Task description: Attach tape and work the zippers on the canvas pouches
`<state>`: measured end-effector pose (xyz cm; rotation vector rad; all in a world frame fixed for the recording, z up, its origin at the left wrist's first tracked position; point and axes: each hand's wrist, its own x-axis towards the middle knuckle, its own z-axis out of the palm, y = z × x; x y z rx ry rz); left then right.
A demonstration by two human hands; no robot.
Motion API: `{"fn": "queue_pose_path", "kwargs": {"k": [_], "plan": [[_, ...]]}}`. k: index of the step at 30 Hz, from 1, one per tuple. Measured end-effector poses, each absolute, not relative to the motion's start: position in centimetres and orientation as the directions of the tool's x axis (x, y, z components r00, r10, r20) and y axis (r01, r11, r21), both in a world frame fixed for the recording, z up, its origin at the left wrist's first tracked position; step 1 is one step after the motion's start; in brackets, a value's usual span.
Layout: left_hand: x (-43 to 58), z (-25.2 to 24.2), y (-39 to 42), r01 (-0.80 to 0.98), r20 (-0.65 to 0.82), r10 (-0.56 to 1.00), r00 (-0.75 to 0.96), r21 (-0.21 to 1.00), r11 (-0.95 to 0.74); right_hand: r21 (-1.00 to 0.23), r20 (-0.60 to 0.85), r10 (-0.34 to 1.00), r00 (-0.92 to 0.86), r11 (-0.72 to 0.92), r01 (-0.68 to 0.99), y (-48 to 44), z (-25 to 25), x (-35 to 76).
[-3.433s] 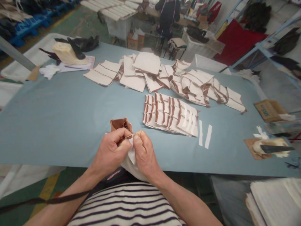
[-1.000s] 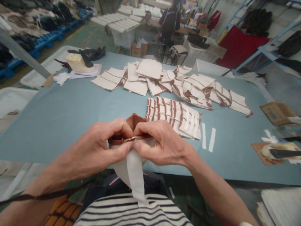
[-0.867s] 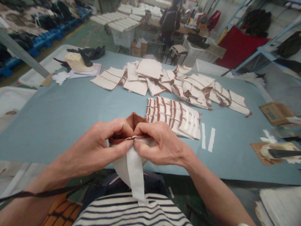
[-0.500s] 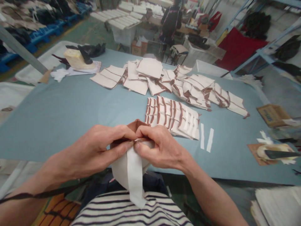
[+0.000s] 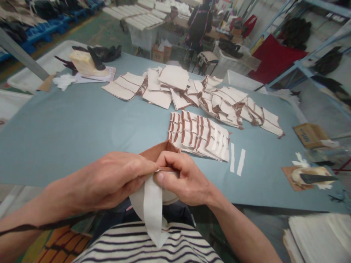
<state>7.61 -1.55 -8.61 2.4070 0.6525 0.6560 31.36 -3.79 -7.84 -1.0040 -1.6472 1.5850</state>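
Observation:
Just above my lap, I hold a cream fabric piece with a brown inner side (image 5: 157, 150), its brown edge standing up in a peak behind my fingers. My left hand (image 5: 109, 179) is closed on its near edge, fingertips pinched together. Close beside it, my right hand (image 5: 185, 179) pinches the same edge between thumb and bent forefinger. A white strip (image 5: 153, 208) hangs from the pinched edge down over the cream side to my striped shirt. My fingers hide where strip and edge meet.
On the blue-grey table (image 5: 68, 142) are a neat overlapping row of brown-edged cream pieces (image 5: 197, 133), a looser pile (image 5: 172, 78) behind it, and two loose white strips (image 5: 241, 162). Glue-stained blocks (image 5: 311, 177) lie right and far left. A person (image 5: 199, 25) is in the background.
The brown side of the piece has opened out more, its peak moving slightly right. My left fingers have folded closer over the edge, and the strip's lower end has swung a little left.

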Motion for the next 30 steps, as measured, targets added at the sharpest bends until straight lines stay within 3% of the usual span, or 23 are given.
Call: {"fn": "queue_pose_path", "kwargs": {"k": [6,11,14,18,20,23,26,28,30], "plan": [[8.2,-9.1,-1.2,0.158,0.404,0.386,0.829,0.494,-0.855,-0.948,-0.241,0.840,-0.485,-0.311,-0.067,-5.6,-8.7,30.8],[9.1,-9.4,-1.1,0.332,0.185,0.564,0.805,0.647,-0.686,-0.884,-0.253,0.834,-0.490,-0.405,-0.233,-6.1,-10.4,31.0],[9.2,-10.1,-0.9,0.354,0.173,0.572,0.802,0.634,-0.688,-0.884,-0.290,0.838,-0.462,-0.420,-0.205,-5.8,-10.5,31.1],[8.6,-10.8,-1.0,0.191,0.317,0.445,0.837,0.593,-0.782,-0.961,-0.254,0.859,-0.444,-0.277,0.013,-5.2,-8.8,31.7],[8.4,-10.2,-1.3,0.140,0.382,0.458,0.803,0.626,-0.767,-0.982,-0.183,0.886,-0.427,-0.143,0.124,-5.1,-7.9,32.2],[8.8,-8.4,-1.5,0.216,0.306,0.583,0.753,0.722,-0.658,-0.969,-0.034,0.909,-0.416,0.072,0.236,-5.0,-7.0,32.8],[9.3,-6.5,-1.5,0.274,0.180,0.598,0.781,0.762,-0.587,-0.923,0.072,0.906,-0.417,0.219,0.316,-5.1,-6.6,33.0],[9.5,-6.0,-1.6,0.274,0.161,0.569,0.806,0.752,-0.600,-0.896,0.123,0.895,-0.428,0.285,0.339,-5.3,-6.6,33.0],[9.6,-6.2,-1.8,0.259,0.237,0.531,0.814,0.669,-0.696,-0.886,0.161,0.884,-0.439,0.326,0.331,-5.5,-6.8,32.8]]}}
